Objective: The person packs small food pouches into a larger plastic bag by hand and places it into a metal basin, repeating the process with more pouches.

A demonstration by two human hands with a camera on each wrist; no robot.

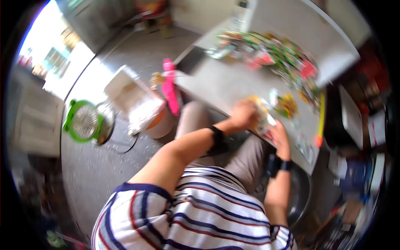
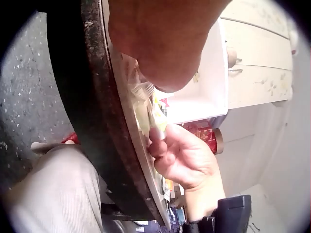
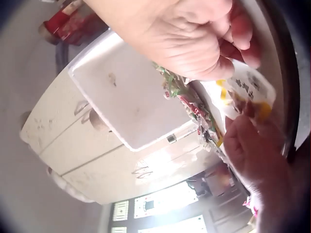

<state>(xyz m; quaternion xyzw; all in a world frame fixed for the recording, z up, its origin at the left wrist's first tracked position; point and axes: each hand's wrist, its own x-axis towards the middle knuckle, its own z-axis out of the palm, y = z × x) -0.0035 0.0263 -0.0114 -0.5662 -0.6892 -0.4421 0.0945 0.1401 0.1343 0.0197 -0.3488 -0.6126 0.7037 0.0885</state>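
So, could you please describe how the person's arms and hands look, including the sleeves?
The left hand and right hand are without gloves. Both wear black wrist straps with bulky black devices. The short white sleeves have navy and dark red stripes.

Head view looks down; wrist views (closer, sideways) share the white box (image 3: 126,90).
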